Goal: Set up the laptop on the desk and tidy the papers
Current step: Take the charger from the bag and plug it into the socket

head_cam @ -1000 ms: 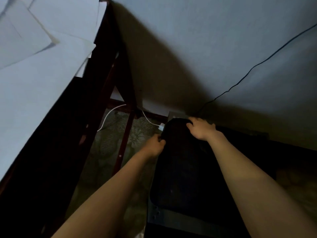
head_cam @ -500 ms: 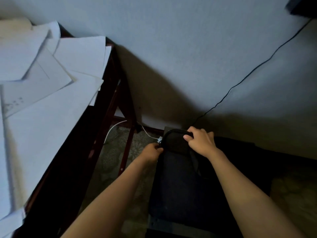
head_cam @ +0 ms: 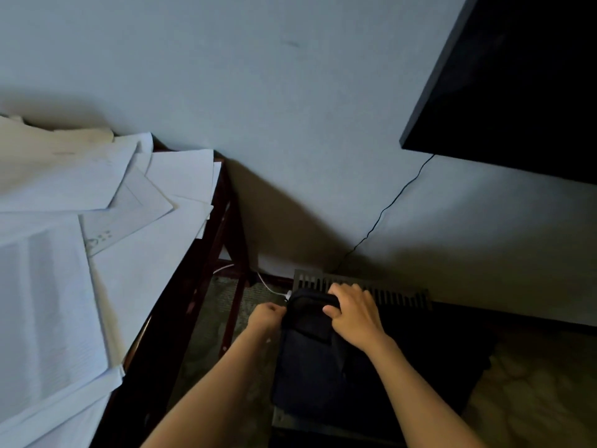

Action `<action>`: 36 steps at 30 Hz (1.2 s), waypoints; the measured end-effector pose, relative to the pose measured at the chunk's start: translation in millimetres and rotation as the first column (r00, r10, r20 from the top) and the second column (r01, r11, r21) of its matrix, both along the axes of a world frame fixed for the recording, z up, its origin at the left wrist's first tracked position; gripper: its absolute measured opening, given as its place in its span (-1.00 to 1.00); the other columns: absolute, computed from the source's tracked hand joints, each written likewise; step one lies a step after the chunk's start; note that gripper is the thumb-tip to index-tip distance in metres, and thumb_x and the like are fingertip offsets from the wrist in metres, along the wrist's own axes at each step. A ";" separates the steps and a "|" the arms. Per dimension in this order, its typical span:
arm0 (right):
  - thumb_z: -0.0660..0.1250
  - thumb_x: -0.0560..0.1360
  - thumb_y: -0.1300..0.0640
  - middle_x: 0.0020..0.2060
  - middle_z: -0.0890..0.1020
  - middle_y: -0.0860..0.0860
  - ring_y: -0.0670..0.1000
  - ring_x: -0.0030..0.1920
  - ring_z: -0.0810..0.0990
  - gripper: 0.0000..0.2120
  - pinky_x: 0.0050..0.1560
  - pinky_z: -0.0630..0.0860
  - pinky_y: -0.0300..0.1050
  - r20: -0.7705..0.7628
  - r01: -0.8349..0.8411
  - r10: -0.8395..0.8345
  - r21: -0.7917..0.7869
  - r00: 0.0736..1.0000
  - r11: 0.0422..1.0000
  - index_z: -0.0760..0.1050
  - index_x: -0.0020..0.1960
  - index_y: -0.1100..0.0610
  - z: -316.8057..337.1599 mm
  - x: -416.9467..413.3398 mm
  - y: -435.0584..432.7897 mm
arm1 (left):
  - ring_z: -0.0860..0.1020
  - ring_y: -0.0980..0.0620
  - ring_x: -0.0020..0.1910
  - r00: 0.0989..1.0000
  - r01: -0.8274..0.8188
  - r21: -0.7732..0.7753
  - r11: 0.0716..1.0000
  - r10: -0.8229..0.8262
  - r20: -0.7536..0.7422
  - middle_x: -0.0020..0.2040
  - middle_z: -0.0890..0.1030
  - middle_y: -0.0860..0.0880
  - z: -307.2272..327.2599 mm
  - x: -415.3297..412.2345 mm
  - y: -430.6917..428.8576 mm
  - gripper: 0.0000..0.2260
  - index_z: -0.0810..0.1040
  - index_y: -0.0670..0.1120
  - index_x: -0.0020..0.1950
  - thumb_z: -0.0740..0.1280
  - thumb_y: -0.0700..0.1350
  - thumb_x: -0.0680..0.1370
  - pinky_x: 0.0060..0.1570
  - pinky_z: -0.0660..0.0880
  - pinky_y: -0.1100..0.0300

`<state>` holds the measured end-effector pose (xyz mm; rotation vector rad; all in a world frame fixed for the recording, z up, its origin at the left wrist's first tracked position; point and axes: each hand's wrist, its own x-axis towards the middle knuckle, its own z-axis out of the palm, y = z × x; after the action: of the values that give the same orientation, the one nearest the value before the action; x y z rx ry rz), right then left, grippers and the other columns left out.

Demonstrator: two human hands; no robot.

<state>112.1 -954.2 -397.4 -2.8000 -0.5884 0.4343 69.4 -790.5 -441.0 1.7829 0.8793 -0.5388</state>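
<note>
A dark laptop bag (head_cam: 310, 360) stands on the floor to the right of the dark wooden desk (head_cam: 181, 321). My right hand (head_cam: 353, 313) grips the bag's top edge, fingers curled over it. My left hand (head_cam: 265, 315) is closed at the bag's upper left corner, pinching something small there; what it pinches is hidden. No laptop shows. Loose white papers (head_cam: 97, 227) lie scattered and overlapping across the desk top at the left.
A white cable (head_cam: 268, 287) runs along the floor under the desk to the bag. A slatted floor vent (head_cam: 387, 291) sits against the wall behind the bag. A thin black cord (head_cam: 391, 202) climbs the wall to a dark screen (head_cam: 517, 82) at upper right.
The view has tilted up, so more of the desk papers, the wall and the dark screen show. Both hands stay at the top of the bag.
</note>
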 end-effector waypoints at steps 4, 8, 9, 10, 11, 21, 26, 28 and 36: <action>0.22 0.55 -0.02 0.15 0.44 -0.03 0.03 0.22 0.35 -0.74 0.20 0.28 -0.11 -0.001 -0.008 0.008 0.008 1.000 1.000 0.39 0.20 0.05 18.5 -27.5 -3.1 | 0.57 -0.13 -0.07 0.997 0.070 0.099 0.993 -0.073 0.026 -0.06 0.58 -0.21 18.9 -23.7 0.7 -0.82 0.58 -0.18 -0.07 0.20 -0.19 0.59 -0.08 0.49 0.10; 0.26 0.54 0.01 0.13 0.41 -0.01 0.03 0.20 0.36 -0.76 0.12 0.34 -0.13 -0.012 0.030 -0.029 0.031 0.999 0.999 0.39 0.16 0.07 34.1 -56.2 -4.6 | 0.49 0.03 -0.25 0.992 0.117 0.188 0.975 -0.125 0.032 -0.31 0.53 -0.04 33.6 -46.1 3.4 -0.71 0.46 -0.10 -0.36 0.22 -0.20 0.58 -0.14 0.44 0.18; 0.26 0.54 0.01 0.13 0.41 -0.02 0.02 0.21 0.37 -0.76 0.11 0.35 -0.13 -0.012 0.044 -0.043 0.037 0.999 0.998 0.39 0.16 0.07 36.5 -62.6 -5.1 | 0.50 0.04 -0.27 0.992 0.112 0.178 0.978 -0.120 0.035 -0.36 0.51 -0.01 36.1 -49.9 4.2 -0.68 0.45 -0.08 -0.38 0.23 -0.20 0.58 -0.15 0.46 0.18; 0.27 0.54 0.02 0.14 0.40 -0.02 0.02 0.21 0.37 -0.76 0.12 0.35 -0.13 -0.013 0.055 -0.055 0.043 0.998 0.998 0.39 0.15 0.07 38.3 -69.0 -5.8 | 0.52 0.03 -0.28 0.993 0.101 0.159 0.982 -0.109 0.044 -0.41 0.52 0.01 38.8 -52.5 4.8 -0.67 0.47 -0.08 -0.39 0.23 -0.20 0.58 -0.15 0.49 0.18; 0.27 0.54 0.02 0.14 0.40 -0.02 0.01 0.22 0.37 -0.77 0.12 0.36 -0.13 -0.012 0.062 -0.062 0.046 0.998 0.997 0.39 0.15 0.07 39.8 -75.3 -6.6 | 0.55 0.05 -0.33 0.993 0.086 0.145 0.986 -0.096 0.064 -0.48 0.53 0.04 42.3 -54.7 5.6 -0.67 0.48 -0.09 -0.40 0.24 -0.19 0.59 -0.18 0.50 0.19; 0.30 0.53 0.06 0.15 0.39 0.00 0.04 0.22 0.38 -0.74 0.16 0.38 -0.12 -0.008 0.115 -0.115 0.042 0.993 0.992 0.38 0.18 0.06 52.3 -125.0 -6.9 | 0.52 0.20 -0.46 0.940 0.267 0.136 0.954 -0.289 0.181 -0.43 0.54 0.02 99.2 -80.4 -6.2 -0.71 0.47 -0.12 -0.34 0.22 -0.19 0.60 -0.38 0.49 0.39; 0.33 0.51 0.04 0.14 0.42 0.01 0.03 0.18 0.46 -0.73 0.18 0.45 -0.12 -0.089 0.261 -0.248 0.196 0.965 0.945 0.48 0.19 0.08 54.8 -143.2 5.1 | 0.52 0.20 -0.42 0.880 0.367 0.215 0.905 -0.413 0.236 -0.39 0.55 0.01 111.6 -92.2 -21.0 -0.70 0.46 -0.11 -0.38 0.22 -0.20 0.57 -0.14 0.55 0.26; 0.35 0.49 0.04 0.11 0.44 0.01 0.02 0.15 0.50 -0.72 0.13 0.46 -0.13 -0.125 0.294 -0.270 0.256 0.955 0.921 0.52 0.17 0.11 56.7 -147.9 9.3 | 0.54 0.20 -0.40 0.849 0.412 0.266 0.872 -0.473 0.235 -0.37 0.57 0.00 113.2 -94.3 -20.6 -0.70 0.47 -0.10 -0.38 0.24 -0.18 0.56 -0.05 0.54 0.23; 0.34 0.49 -0.02 -0.13 0.42 -0.02 -0.03 -0.13 0.45 -0.72 -0.15 0.34 -0.22 -0.114 0.281 -0.260 0.254 0.959 0.925 0.62 0.00 0.19 59.1 -158.3 20.1 | 0.48 0.12 -0.33 0.793 0.502 0.345 0.793 -0.581 0.181 -0.34 0.55 0.01 109.5 -103.5 -12.7 -0.78 0.63 -0.18 -0.19 0.28 -0.11 0.56 -0.29 0.40 0.32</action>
<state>-46.3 -934.1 -338.3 -2.5388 -0.2160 0.3734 -34.0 -803.3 -331.5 2.3278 0.2250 -0.5226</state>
